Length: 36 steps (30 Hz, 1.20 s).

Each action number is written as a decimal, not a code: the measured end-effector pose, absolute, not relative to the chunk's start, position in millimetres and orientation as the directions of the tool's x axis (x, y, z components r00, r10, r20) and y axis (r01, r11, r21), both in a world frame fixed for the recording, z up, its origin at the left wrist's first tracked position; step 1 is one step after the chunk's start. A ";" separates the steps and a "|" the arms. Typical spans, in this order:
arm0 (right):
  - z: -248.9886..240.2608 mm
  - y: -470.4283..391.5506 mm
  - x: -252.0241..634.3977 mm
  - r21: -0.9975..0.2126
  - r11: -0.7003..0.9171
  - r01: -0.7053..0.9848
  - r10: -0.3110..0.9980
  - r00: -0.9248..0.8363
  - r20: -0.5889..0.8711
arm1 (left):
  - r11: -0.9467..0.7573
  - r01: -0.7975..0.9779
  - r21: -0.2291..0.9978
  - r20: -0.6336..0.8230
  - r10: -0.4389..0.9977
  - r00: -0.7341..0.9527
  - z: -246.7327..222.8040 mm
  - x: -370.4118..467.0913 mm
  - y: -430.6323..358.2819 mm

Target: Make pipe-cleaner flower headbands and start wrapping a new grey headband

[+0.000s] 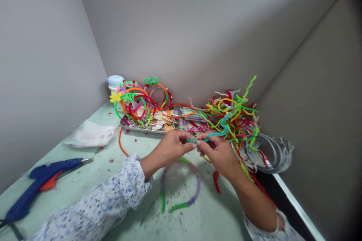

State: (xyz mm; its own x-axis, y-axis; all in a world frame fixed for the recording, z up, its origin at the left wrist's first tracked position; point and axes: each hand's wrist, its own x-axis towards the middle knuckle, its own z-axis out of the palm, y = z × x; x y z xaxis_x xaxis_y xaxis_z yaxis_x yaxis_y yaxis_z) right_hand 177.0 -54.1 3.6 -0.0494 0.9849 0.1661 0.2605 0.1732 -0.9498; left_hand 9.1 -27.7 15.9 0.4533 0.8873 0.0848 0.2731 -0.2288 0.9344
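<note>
Teal pipe cleaner (220, 133), pinched (both hands (172, 146))

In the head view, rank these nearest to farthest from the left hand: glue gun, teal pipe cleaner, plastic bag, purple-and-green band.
1. Teal pipe cleaner: pinched by left hand
2. Purple-and-green band: just below
3. Plastic bag: to the left
4. Glue gun: far left
</note>
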 end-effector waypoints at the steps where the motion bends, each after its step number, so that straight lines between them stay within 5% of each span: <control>1: 3.6 -53.7 177.2 -0.954 0.163 0.250 0.987 -0.052 0.155 | -0.234 0.272 0.933 0.090 0.887 0.453 15.5 9.0 -27.2; 6: 1.7 -54.1 179.3 -0.895 0.279 0.349 0.946 0.061 0.319 | -0.185 0.196 0.963 0.111 0.935 0.336 13.9 7.9 -21.6; 8: 0.8 -56.0 180.5 -0.736 0.418 0.532 0.840 0.083 0.537 | -0.160 0.189 0.969 0.107 0.959 0.264 13.6 7.2 -19.4; 11: -0.7 -58.7 182.5 -0.356 0.572 0.739 0.652 -0.147 0.744 | -0.148 0.196 0.969 0.099 0.966 0.237 13.3 7.1 -18.5; 14: -3.1 -58.6 184.2 -0.100 0.579 0.809 0.572 -0.316 0.757 | -0.158 0.175 0.972 0.107 0.958 0.267 13.0 8.3 -20.7; 19: -6.7 -57.0 185.7 0.032 0.548 0.836 0.552 -0.390 0.737 | -0.104 0.142 0.984 0.059 0.954 0.294 11.5 10.0 -25.6; 25: -7.6 -58.8 185.7 -0.066 0.564 0.823 0.613 -0.364 0.701 | -0.059 0.079 0.995 0.032 0.949 0.314 10.7 10.2 -27.5; 31: 0.5 -60.7 179.1 -0.340 0.586 0.735 0.689 -0.231 0.687 | -0.124 0.046 0.991 0.102 0.937 0.333 12.7 11.0 -28.7; 36: 11.1 -64.6 175.4 -0.662 0.403 0.632 0.882 -0.076 0.464 | -0.225 0.076 0.971 0.185 0.917 0.353 17.4 10.7 -30.7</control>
